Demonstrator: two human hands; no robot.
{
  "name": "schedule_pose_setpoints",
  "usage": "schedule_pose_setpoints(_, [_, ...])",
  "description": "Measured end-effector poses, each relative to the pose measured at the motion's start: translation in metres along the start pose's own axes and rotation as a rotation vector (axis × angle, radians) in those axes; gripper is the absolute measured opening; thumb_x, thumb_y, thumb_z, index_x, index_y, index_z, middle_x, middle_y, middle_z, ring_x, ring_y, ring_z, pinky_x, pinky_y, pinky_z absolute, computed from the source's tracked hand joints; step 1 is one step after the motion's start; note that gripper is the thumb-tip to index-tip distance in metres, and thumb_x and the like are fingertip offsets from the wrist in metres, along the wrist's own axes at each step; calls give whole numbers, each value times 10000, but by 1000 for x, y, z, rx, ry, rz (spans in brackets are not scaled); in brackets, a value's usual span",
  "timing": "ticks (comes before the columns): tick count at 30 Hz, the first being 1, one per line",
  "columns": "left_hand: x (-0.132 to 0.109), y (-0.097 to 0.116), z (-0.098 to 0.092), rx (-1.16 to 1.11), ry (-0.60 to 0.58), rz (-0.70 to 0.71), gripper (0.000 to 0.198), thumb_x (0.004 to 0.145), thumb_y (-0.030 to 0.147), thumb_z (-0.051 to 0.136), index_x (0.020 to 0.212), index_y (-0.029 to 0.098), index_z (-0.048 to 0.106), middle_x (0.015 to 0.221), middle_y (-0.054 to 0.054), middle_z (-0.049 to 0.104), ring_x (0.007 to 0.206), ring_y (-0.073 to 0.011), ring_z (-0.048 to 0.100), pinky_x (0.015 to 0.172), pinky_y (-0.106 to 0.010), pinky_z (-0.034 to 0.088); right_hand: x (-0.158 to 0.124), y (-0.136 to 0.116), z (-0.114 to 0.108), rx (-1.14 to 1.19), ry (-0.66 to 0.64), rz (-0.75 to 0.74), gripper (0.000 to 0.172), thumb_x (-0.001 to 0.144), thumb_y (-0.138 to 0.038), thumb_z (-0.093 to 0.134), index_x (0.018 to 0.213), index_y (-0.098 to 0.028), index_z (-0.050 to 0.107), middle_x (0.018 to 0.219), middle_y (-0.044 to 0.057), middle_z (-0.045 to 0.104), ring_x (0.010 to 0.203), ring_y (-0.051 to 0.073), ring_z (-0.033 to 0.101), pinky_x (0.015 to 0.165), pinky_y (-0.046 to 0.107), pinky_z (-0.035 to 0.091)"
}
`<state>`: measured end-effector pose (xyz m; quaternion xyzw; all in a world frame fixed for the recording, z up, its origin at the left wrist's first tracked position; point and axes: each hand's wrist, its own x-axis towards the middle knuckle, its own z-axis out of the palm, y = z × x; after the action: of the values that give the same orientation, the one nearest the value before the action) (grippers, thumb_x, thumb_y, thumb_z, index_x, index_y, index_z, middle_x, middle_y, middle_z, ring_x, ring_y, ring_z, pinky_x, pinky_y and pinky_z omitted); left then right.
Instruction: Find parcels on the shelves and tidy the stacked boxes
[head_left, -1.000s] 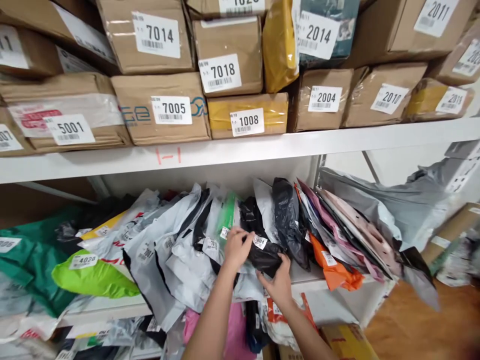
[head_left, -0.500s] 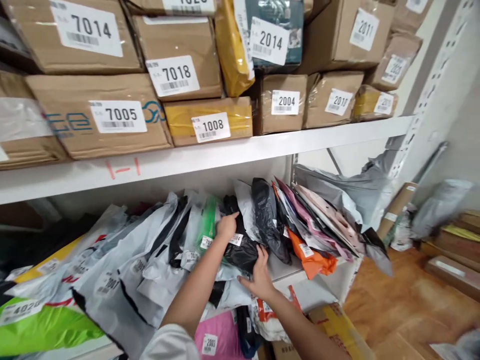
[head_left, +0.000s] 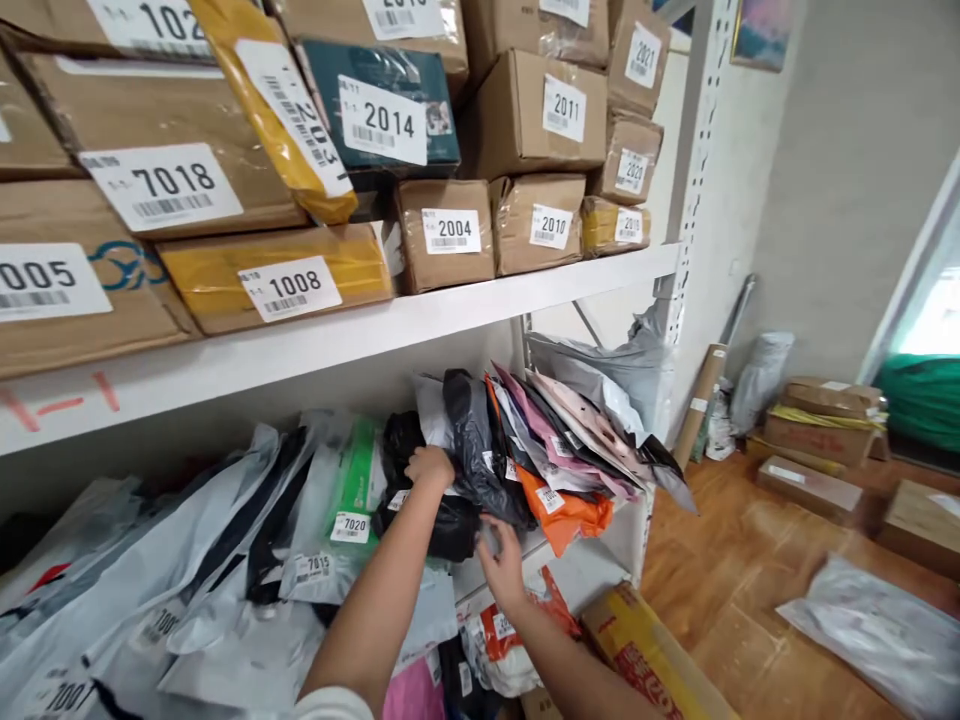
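Note:
My left hand (head_left: 431,466) is closed at the upper part of a black plastic parcel (head_left: 442,525), its fingers curled at the edge beside a grey bag. What the fingertips hold is hidden. Lower right, my right hand (head_left: 501,560) has its fingers apart, near the bottom of a dark grey parcel (head_left: 480,465) and the right end of the black one. Left of the black parcel stands a green parcel (head_left: 360,480) labelled 7020. An orange parcel (head_left: 566,510) leans to the right of the dark grey one.
Above runs a white shelf edge (head_left: 465,312) bearing labelled cartons. Grey bags (head_left: 187,560) crowd the left, and a pink bag (head_left: 416,688) lies below. A yellow carton (head_left: 645,650) stands lower right; more boxes (head_left: 821,435) sit on the wooden floor.
The view has swung right, so the shelf contents appear further left. My left hand has gone from a pointing finger to curled fingers. My right hand has shifted toward the dark grey parcel's base.

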<state>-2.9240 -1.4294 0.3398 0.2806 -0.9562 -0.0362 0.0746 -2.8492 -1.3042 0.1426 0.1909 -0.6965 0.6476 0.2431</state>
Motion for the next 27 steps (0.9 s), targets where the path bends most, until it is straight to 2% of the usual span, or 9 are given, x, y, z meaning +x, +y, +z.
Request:
schedule_pose_setpoints(2, [-9,8,7,2,60,19,364,942,239,454,1242,69,568,1257,-221,564,1172,-332,562,880,-480,505,0,6,-10,-122,204,-92,286,872,-275,596,1151,-221,562,1086,103,655,1049,274,632,931,503,527])
schedule_pose_setpoints(5, [-16,8,14,-18,142,213,379,933,130,331,1166,77,626,1265,-227,543,1227,-329,520,965,-460,446,14,9,-30,-277,319,-346,469,823,-248,676,1258,-246,504,1118,109,624,1057,276,621,896,483,548])
schedule_pose_setpoints(7, [-16,6,16,-46,141,356,365,911,117,351,1104,105,660,1240,-200,569,1194,-298,546,975,-407,435,33,7,-43,-432,323,-389,620,795,-270,707,1358,-236,449,1201,149,586,1124,322,586,909,530,533])
schedule_pose_setpoints(10, [-10,4,19,-108,94,486,294,877,151,438,1042,111,678,1120,-190,643,1063,-276,626,966,-393,435,68,0,-54,-603,221,-298,794,745,-269,720,1453,-184,372,1371,207,464,1256,401,480,973,595,476])
schedule_pose_setpoints(14, [-3,3,24,-248,45,593,223,855,211,501,946,129,687,955,-154,714,1014,-281,652,1033,-433,379,103,-13,-57,-549,208,-269,503,745,-202,656,1245,-184,601,1367,189,419,1250,373,469,996,536,473])
schedule_pose_setpoints(18, [-4,-12,21,-469,7,650,255,875,289,447,894,163,668,909,-78,731,918,-225,673,858,-308,486,128,-47,-69,-339,202,-281,167,836,-222,580,930,-183,713,1251,149,472,1179,298,499,1020,468,444])
schedule_pose_setpoints(23, [-11,-48,19,-685,-3,581,370,875,382,389,1001,138,636,959,-65,728,921,-225,675,796,-291,523,141,-87,-74,-261,78,-278,198,848,-332,620,733,-191,699,1169,90,530,1155,281,465,1017,466,392])
schedule_pose_setpoints(25, [-15,-54,18,-704,-17,517,378,864,411,423,1019,135,630,920,-78,725,900,-253,683,798,-337,533,137,-87,-65,-296,61,-272,152,826,-331,631,857,-200,700,1160,87,535,1144,284,463,1000,476,407])
schedule_pose_setpoints(27, [-23,-51,14,-694,-6,440,412,848,433,486,1071,107,602,894,-120,707,907,-311,681,818,-420,531,126,-81,-55,-352,41,-285,324,786,-344,653,1070,-188,649,1200,116,532,1176,315,453,1011,527,405])
